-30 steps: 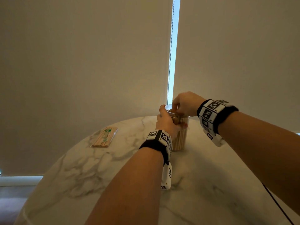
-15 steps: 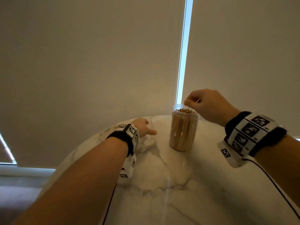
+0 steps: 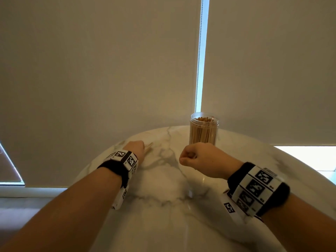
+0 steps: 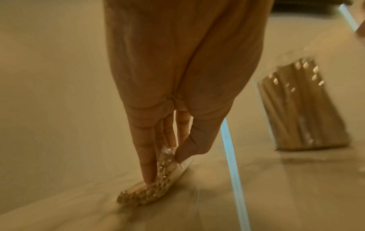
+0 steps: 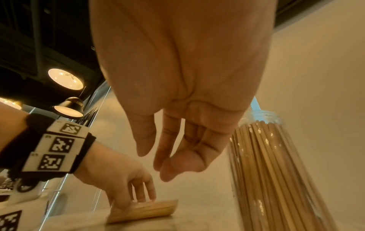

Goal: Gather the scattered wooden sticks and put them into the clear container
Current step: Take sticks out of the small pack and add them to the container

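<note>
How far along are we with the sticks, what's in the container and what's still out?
Done: the clear container stands upright, packed nearly to its rim with sticks. In hand: the left hand is on the packet of sticks lying on the marble table, fingers pinching it. The right hand holds nothing. Left: lifting that packet and getting its sticks into the container.

I see the clear container (image 3: 204,130) upright, packed with sticks; 1 wrapped bundle (image 5: 143,210) (plastic sleeve) lies flat.

bare forearms; black wristbands (image 3: 116,166) carrying white black-patterned marker blocks (image 3: 254,188).
</note>
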### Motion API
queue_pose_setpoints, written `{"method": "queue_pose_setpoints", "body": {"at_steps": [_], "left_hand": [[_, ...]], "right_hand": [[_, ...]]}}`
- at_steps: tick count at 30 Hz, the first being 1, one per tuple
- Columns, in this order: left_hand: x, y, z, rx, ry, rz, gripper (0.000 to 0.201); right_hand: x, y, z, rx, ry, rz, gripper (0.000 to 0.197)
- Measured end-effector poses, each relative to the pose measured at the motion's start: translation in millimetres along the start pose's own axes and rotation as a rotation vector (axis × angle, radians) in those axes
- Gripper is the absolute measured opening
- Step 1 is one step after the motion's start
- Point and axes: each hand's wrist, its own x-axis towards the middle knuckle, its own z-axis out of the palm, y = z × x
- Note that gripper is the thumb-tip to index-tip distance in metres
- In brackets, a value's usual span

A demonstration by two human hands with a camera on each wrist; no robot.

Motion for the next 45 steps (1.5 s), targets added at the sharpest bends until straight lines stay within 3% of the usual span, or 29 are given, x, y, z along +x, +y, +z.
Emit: {"method": "queue_pose_setpoints", "body": {"at_steps": [2,5,7,12,15,18,21,24,29,34,38,42,45], "left_hand": [[-24,8,-8,-0.086,-0.021,0.046,0.034],[-55,17,-23,-0.29,-0.102,0.177,0.039],[-75,25,-34,-0.439,-0.157,0.284,0.041],[-110,38,-56,-0.784,-0.113,0.421,0.035],[-110,39,-63,-1.195,0.03,0.358,0.04],[-109,45,-61,-1.564,-0.046,0.274,0.061],[-117,62,-52,-1.599,-0.197,0.297,0.056],[-116,81,-50,-1.678,-0.148,0.28,0.046],[-100,95,-56,-1.677,0.022,0.171,0.025],[-76,98,-49,-1.726,0.035,0.051,0.017],[-61,92,-42,-1.79,0.019,0.015,0.025],[-57,91,-42,-1.819,-0.1,0.062,0.03],[-57,92,-43,-1.834,-0.163,0.09,0.028]], "right_hand": [[-4,-3,1,0.03,-0.023,0.012,0.029],[-11,-7,-2,0.036,0.016,-0.019,0.057],[-15,-10,-3,0.031,0.031,-0.034,0.062],[-30,-4,-7,0.175,0.109,0.005,0.028],[-45,-1,-17,0.442,0.239,0.036,0.011],[-59,-4,-26,0.771,0.325,0.058,0.008],[-62,-11,-32,0.975,0.281,0.051,0.015],[-56,-18,-34,0.938,0.302,0.039,0.016],[-45,-18,-29,0.6,0.557,-0.089,0.012],[-39,-14,-29,0.282,0.726,-0.211,0.014],[-43,-13,-32,0.333,0.575,-0.229,0.01],[-41,-9,-28,0.333,0.455,-0.207,0.004],[-38,-4,-24,0.34,0.352,-0.231,0.023]]}}
